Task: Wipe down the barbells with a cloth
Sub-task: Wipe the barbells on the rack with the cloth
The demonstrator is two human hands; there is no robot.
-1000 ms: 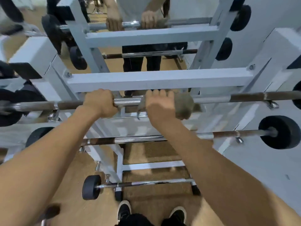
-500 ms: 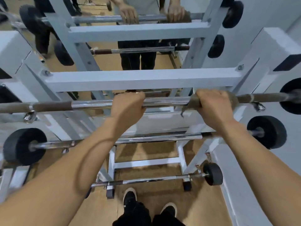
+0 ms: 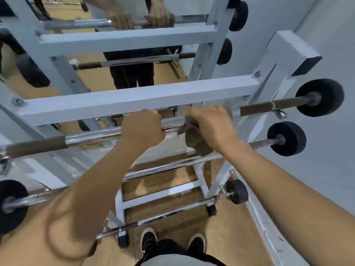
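Observation:
A chrome barbell [image 3: 92, 138] with brown grip sections and black end weights lies across the white rack at chest height. My left hand [image 3: 143, 127] is closed around its shiny middle. Just to the right, my right hand [image 3: 211, 123] presses a grey-brown cloth [image 3: 194, 139] around the same bar, and part of the cloth hangs below the bar. The bar under both hands is hidden.
The white rack [image 3: 134, 96] holds more barbells below: one [image 3: 172, 166] at mid height and one [image 3: 172, 212] near the floor. A mirror behind shows a person's reflection [image 3: 132, 73]. A white wall [image 3: 326, 169] is on the right. My shoes [image 3: 148, 240] stand on the tan floor.
My right hand with the cloth slid right along the bar, then came back left toward my left hand. The view shifted, so the right end weights now show.

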